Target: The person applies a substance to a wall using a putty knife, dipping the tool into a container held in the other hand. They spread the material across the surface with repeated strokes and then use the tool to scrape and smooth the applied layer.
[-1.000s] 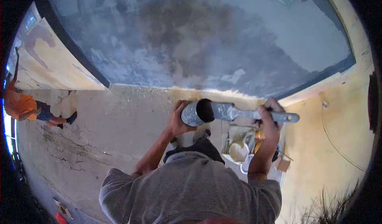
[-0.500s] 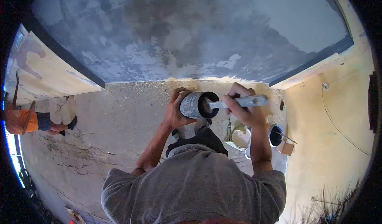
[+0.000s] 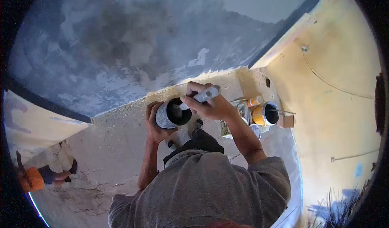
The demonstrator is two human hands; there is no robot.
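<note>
My left hand (image 3: 157, 124) is wrapped round the outside of a grey-smeared can (image 3: 165, 115) with a dark inside. In my right hand (image 3: 206, 102) is the pale handle of a paintbrush (image 3: 211, 92), tilted down toward the can. The brush's bristle end is inside the can's mouth, and its tip is hard to make out against the dark inside. Both hands are in front of my body, below a wall (image 3: 133, 45) covered in patchy grey and blue-grey.
Right of my right arm stand a yellow bucket (image 3: 258, 115) with dark contents, a small orange-labelled container (image 3: 255, 101) and a cardboard box (image 3: 286, 121). A yellowish wall (image 3: 324, 94) rises at right. Another person (image 3: 36, 179) in orange is at far left.
The view has turned and shifted, so the wall's lower edge now slants. My hands, the can and the brush appear further left. The brush is still in the can, with its handle angled more upward.
</note>
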